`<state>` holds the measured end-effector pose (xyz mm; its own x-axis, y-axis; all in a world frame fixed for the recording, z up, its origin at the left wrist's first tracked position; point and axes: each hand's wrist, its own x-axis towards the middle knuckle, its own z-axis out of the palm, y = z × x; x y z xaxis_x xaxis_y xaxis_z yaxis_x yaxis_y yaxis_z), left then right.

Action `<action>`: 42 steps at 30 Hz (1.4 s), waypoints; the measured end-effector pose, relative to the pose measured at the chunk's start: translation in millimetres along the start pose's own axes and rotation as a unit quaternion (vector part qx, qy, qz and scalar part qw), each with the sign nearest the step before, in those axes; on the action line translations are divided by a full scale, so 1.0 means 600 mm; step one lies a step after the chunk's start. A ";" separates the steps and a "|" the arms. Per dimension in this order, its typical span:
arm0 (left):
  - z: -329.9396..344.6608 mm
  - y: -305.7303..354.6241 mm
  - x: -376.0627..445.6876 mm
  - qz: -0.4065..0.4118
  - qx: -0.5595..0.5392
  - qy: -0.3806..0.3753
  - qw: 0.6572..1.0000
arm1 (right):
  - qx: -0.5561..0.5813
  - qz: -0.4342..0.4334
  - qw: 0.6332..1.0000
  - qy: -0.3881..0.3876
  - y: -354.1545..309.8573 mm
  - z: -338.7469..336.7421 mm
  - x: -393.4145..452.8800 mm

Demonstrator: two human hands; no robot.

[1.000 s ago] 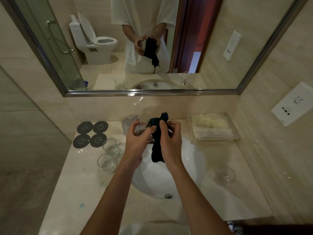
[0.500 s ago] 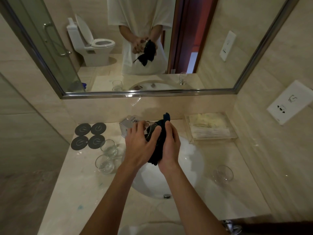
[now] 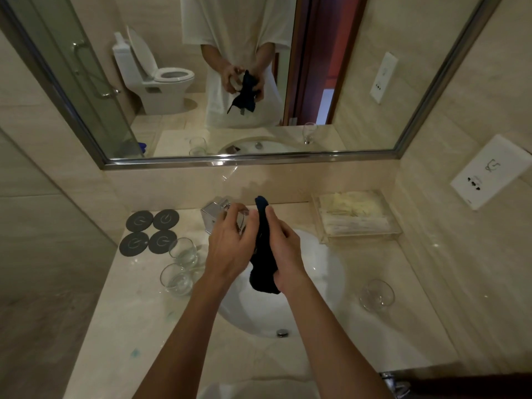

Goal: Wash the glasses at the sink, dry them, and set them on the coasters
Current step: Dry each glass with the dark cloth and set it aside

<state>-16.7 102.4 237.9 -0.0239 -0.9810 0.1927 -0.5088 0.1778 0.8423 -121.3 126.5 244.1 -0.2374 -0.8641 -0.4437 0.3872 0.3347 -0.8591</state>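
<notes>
Over the white sink (image 3: pixel 322 272), my left hand (image 3: pixel 230 246) grips a clear glass (image 3: pixel 241 223), mostly hidden behind its fingers. My right hand (image 3: pixel 283 249) holds a dark cloth (image 3: pixel 263 254) against the glass; the cloth hangs down between both hands. Several dark round coasters (image 3: pixel 152 231) lie at the back left of the counter, all bare. Two glasses (image 3: pixel 184 250) (image 3: pixel 176 279) stand just right of the coasters. Another glass (image 3: pixel 376 295) stands on the counter right of the sink.
A chrome tap (image 3: pixel 214 213) sits behind my left hand. A clear tray (image 3: pixel 357 217) with pale items stands at the back right. The mirror (image 3: pixel 259 156) spans the wall above the counter. A wall socket (image 3: pixel 489 174) is on the right.
My right hand has slid the cloth round the glass, and the cloth now hangs lower between my hands. The glasses on the counter have not moved.
</notes>
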 end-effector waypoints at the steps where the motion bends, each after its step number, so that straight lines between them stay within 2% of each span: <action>1: 0.001 0.001 -0.003 0.004 0.001 -0.001 1.000 | -0.003 0.013 1.000 0.015 0.001 0.002 0.001; 6: 0.012 0.009 -0.022 0.040 -0.023 -0.018 0.999 | 0.007 0.005 0.991 0.130 0.005 0.009 0.017; 8: 0.016 0.010 -0.024 0.048 -0.031 -0.018 0.998 | 0.023 0.009 0.989 0.145 -0.003 0.006 0.022; 11: 0.014 0.017 -0.015 0.021 -0.063 -0.006 0.998 | -0.039 -0.050 0.991 0.120 -0.011 0.001 0.017; 14: 0.008 0.031 -0.007 -0.007 -0.114 0.012 0.993 | -0.115 -0.135 0.983 0.057 -0.015 -0.016 0.009; 17: 0.000 0.031 0.000 -0.026 -0.158 0.010 0.987 | -0.211 -0.215 0.953 -0.013 -0.013 -0.037 0.009; 19: -0.002 0.023 0.005 -0.037 -0.178 -0.009 0.983 | -0.260 -0.255 0.931 -0.019 -0.013 -0.043 0.009; 23: -0.002 0.013 0.006 -0.067 -0.211 -0.056 0.974 | -0.270 -0.273 0.923 -0.014 -0.020 -0.039 0.004; 26: -0.002 0.021 0.006 -0.059 -0.213 -0.057 0.974 | -0.222 -0.261 0.939 -0.041 -0.018 -0.038 -0.001; 28: -0.001 0.029 0.007 -0.071 -0.221 -0.049 0.971 | -0.218 -0.277 0.935 -0.033 -0.007 -0.035 -0.001; 31: 0.002 0.030 0.008 -0.110 -0.239 -0.049 0.964 | -0.258 -0.385 0.886 0.012 0.009 -0.032 0.003; 35: -0.004 0.034 0.011 -0.176 -0.247 -0.080 0.950 | -0.311 -0.513 0.800 -0.012 0.016 -0.040 0.014; 37: -0.009 0.039 0.014 -0.190 -0.242 -0.096 0.947 | -0.311 -0.544 0.779 -0.020 0.016 -0.043 0.020; 39: -0.008 0.044 0.013 -0.200 -0.243 -0.089 0.945 | -0.281 -0.544 0.790 -0.010 0.017 -0.037 0.020; 40: -0.006 0.046 0.012 -0.198 -0.243 -0.080 0.946 | -0.257 -0.530 0.808 0.004 0.018 -0.031 0.018; 42: 0.000 0.050 0.009 -0.186 -0.245 -0.058 0.950 | -0.190 -0.458 0.867 0.040 0.015 -0.015 0.008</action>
<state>-32.0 102.7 264.2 -0.0301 -0.9798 -0.1975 -0.0405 -0.1963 0.9797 -126.6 128.8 231.8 -0.3581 -0.8085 0.4671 -0.3151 -0.3663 -0.8755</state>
